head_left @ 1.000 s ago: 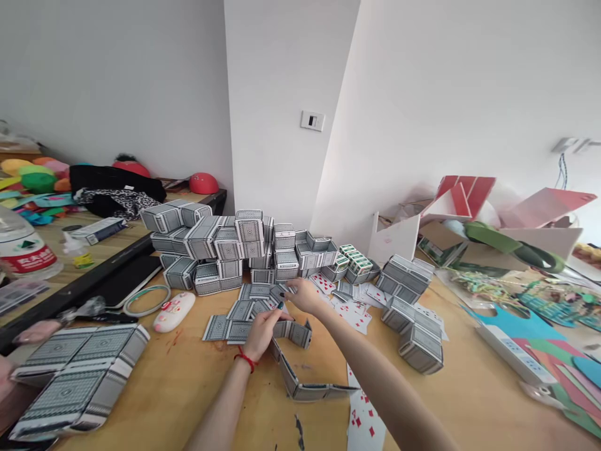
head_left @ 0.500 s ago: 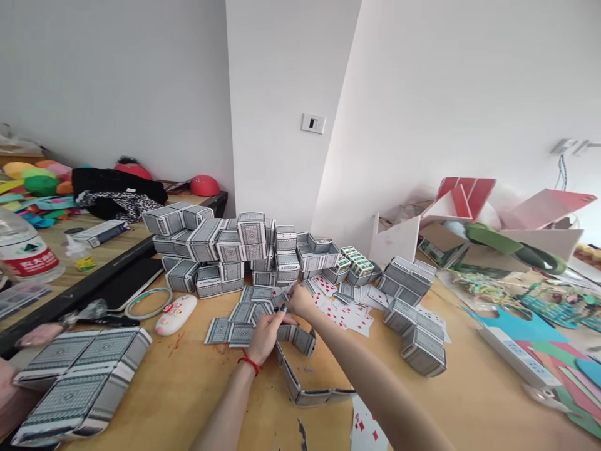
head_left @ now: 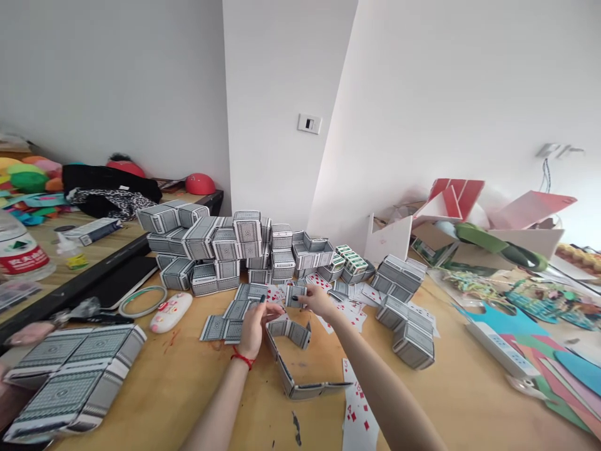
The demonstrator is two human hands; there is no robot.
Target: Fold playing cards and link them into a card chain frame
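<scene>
Both my hands are raised a little above the wooden table (head_left: 178,388), pinching playing cards between them. My left hand (head_left: 253,322), with a red string at the wrist, holds a card showing red pips. My right hand (head_left: 317,300) pinches a grey-backed card (head_left: 295,294). Just below them stands an open frame of folded cards (head_left: 291,369). Flat grey-backed cards (head_left: 230,316) lie to the left of the frame. Behind them is a pile of boxes folded from cards (head_left: 220,247).
A big card block (head_left: 70,382) lies at the front left, with another person's fingers (head_left: 28,332) near it. A tape ring (head_left: 143,300), a pink mouse (head_left: 171,311), more card boxes (head_left: 406,313), a power strip (head_left: 500,347) and coloured paper scraps surround the work spot.
My hands lifted off the card frame and moved slightly apart, each now pinching a card. The view shifted a little to the right.
</scene>
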